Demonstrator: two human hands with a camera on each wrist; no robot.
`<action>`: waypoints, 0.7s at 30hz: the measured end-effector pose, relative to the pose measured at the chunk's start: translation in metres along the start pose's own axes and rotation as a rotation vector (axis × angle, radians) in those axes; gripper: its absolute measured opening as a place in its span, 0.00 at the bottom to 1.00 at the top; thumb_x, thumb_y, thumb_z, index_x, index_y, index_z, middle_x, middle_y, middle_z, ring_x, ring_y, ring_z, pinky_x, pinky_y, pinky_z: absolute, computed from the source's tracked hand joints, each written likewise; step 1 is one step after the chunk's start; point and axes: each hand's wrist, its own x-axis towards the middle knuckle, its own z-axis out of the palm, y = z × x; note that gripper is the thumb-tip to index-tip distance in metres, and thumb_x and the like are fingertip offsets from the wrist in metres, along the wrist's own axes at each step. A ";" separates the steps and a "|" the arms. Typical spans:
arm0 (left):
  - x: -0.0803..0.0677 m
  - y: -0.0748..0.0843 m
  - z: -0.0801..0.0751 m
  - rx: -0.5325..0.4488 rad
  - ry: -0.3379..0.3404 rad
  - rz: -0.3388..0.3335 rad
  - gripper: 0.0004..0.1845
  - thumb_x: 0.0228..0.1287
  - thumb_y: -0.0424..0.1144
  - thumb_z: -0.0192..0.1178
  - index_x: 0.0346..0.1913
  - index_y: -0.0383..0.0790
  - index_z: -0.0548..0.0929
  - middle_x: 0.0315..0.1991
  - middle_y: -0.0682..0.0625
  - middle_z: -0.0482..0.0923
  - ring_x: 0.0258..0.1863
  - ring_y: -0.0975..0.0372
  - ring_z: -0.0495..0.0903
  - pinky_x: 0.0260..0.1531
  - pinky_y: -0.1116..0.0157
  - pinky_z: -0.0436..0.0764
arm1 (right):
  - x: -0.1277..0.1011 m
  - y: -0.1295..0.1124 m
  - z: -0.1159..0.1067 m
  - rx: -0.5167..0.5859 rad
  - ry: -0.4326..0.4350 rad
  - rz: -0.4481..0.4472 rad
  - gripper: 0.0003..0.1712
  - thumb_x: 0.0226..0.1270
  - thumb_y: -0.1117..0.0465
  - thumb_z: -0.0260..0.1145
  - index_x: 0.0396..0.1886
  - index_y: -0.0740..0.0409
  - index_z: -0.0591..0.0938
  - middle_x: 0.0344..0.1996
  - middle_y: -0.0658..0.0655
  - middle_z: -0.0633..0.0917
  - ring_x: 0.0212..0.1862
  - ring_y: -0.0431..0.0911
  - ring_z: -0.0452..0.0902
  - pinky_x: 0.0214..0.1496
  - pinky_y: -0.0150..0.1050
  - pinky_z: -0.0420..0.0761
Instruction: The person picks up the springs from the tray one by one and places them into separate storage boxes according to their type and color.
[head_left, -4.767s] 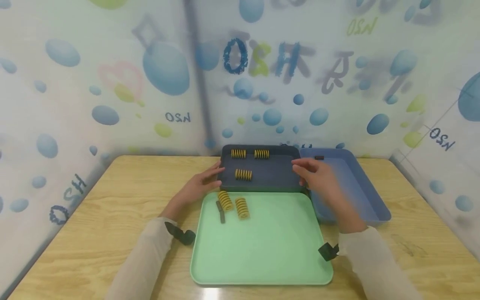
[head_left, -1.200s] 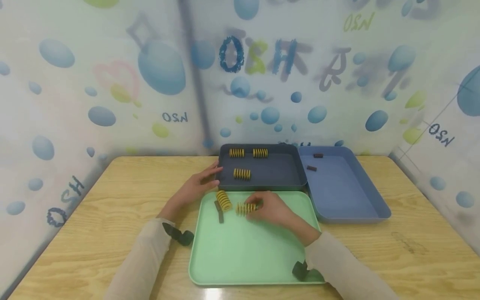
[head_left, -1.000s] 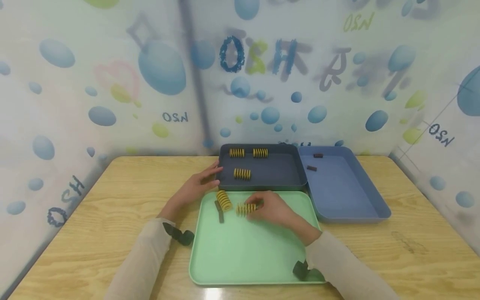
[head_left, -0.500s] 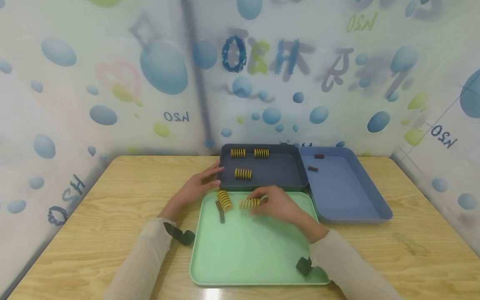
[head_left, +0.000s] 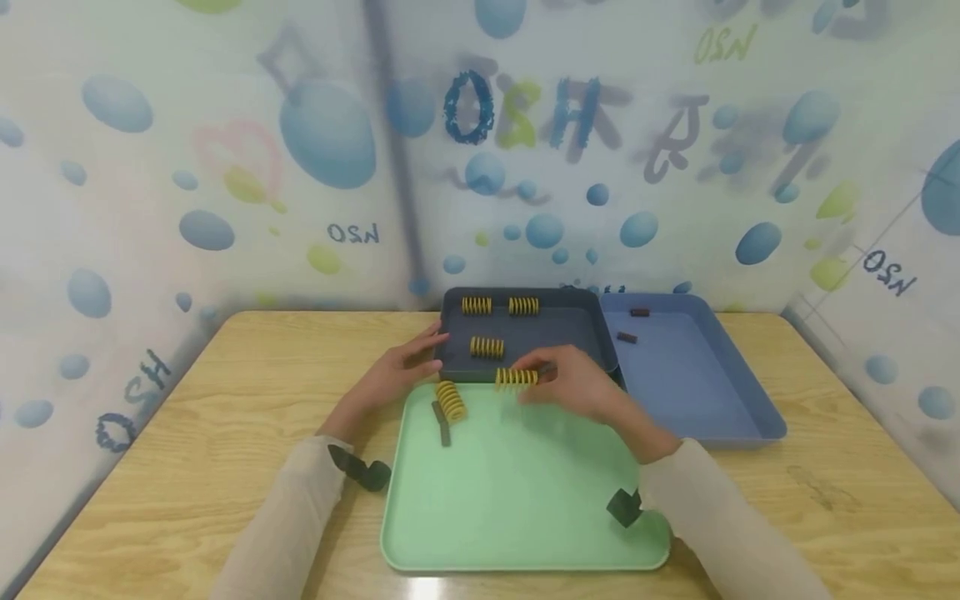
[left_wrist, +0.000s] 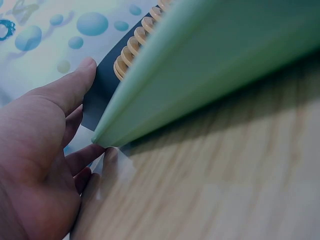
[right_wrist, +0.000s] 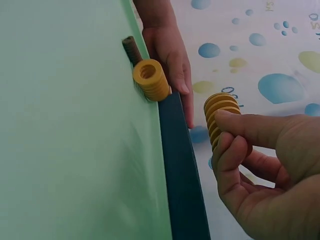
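Observation:
My right hand (head_left: 577, 387) pinches a yellow spring (head_left: 516, 377) and holds it in the air over the near rim of the dark blue tray (head_left: 570, 343). In the right wrist view that spring (right_wrist: 220, 115) sits between thumb and fingers (right_wrist: 232, 155). My left hand (head_left: 397, 371) rests with straight fingers against the dark tray's left wall, beside the green tray's corner (left_wrist: 100, 139). One yellow spring (head_left: 451, 400) and a dark rod (head_left: 441, 422) lie on the green tray (head_left: 525, 500). Three yellow springs (head_left: 487, 347) lie in the dark tray.
A lighter blue bin (head_left: 697, 392) stands to the right with two small dark pieces (head_left: 627, 337) in it. All three trays sit on a wooden table (head_left: 187, 450), enclosed by bubble-patterned walls at the back and sides.
My right hand picked one yellow spring off the green tray and carried it up and away, toward the dark tray. The left hand has stayed put.

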 end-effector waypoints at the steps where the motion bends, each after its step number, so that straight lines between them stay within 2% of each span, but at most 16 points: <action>1: 0.000 0.000 0.000 0.003 0.002 -0.002 0.30 0.69 0.52 0.55 0.71 0.49 0.65 0.76 0.55 0.48 0.73 0.57 0.47 0.69 0.49 0.48 | 0.001 -0.001 -0.003 -0.010 0.005 0.008 0.21 0.57 0.57 0.73 0.52 0.49 0.82 0.50 0.51 0.80 0.43 0.46 0.79 0.40 0.42 0.80; 8: -0.002 0.003 -0.001 -0.001 0.002 -0.007 0.30 0.69 0.53 0.55 0.71 0.49 0.66 0.75 0.56 0.48 0.73 0.56 0.48 0.68 0.48 0.49 | 0.011 -0.002 -0.015 -0.077 0.031 0.054 0.23 0.58 0.56 0.73 0.54 0.46 0.81 0.55 0.51 0.78 0.47 0.47 0.77 0.43 0.43 0.80; 17: -0.002 0.003 -0.001 -0.021 0.006 0.006 0.29 0.70 0.47 0.56 0.70 0.47 0.66 0.75 0.53 0.48 0.73 0.55 0.47 0.69 0.49 0.48 | 0.027 0.007 -0.025 -0.064 0.030 0.107 0.25 0.60 0.57 0.72 0.57 0.50 0.79 0.58 0.55 0.76 0.49 0.49 0.77 0.44 0.46 0.80; 21: -0.001 0.003 -0.001 -0.036 0.001 0.004 0.28 0.70 0.43 0.56 0.71 0.43 0.65 0.75 0.50 0.47 0.73 0.53 0.46 0.69 0.49 0.46 | 0.037 0.012 -0.030 -0.045 0.036 0.129 0.25 0.60 0.59 0.72 0.57 0.52 0.79 0.59 0.56 0.75 0.48 0.50 0.77 0.45 0.49 0.80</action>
